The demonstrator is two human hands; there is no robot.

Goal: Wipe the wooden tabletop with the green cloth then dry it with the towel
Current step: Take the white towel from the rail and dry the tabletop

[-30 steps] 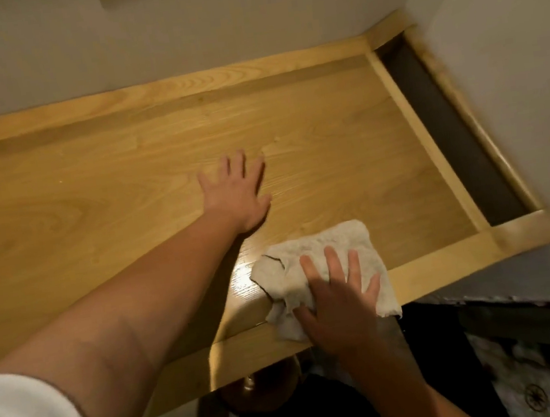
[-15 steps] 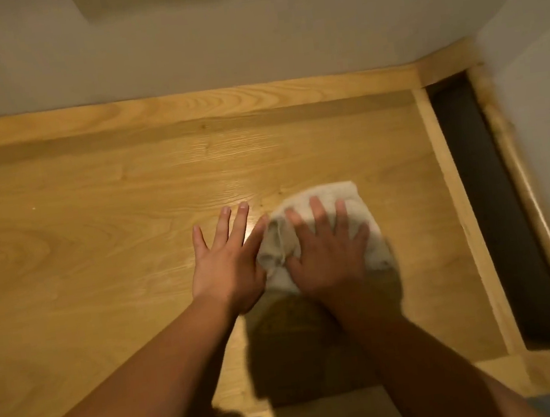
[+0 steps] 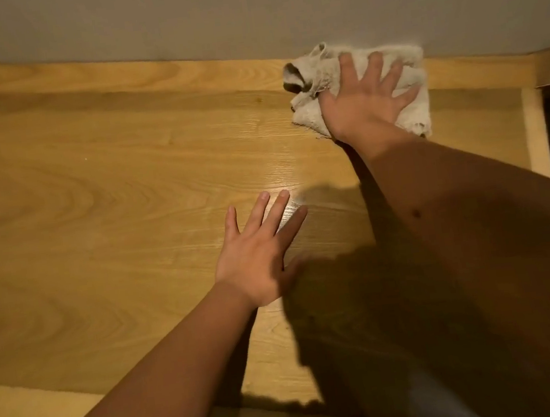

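towel (image 3: 405,64) lies crumpled under your right hand (image 3: 362,102), at the far side of the desk (image 3: 92,203) where the raised wooden rim (image 3: 146,73) meets the grey wall (image 3: 241,4). your right hand presses flat on it, fingers straight and spread, palm covering its near half; the far edge of the towel touches the wall, and a folded corner sticks out just left of your thumb side. your left hand (image 3: 258,255) rests flat on the bare wood, nearer to you and to the left of the right hand, well apart from the towel, fingers straight and slightly fanned, holding nothing. just beyond the fingertips (image 3: 284,194) of that hand a pale glare shines on the grain. shadow from your right forearm darkens the wood to the right of your left hand and down to the near edge. beyond the right hand's little-finger side, the desk ends at a light wooden strip (image 3: 536,134).
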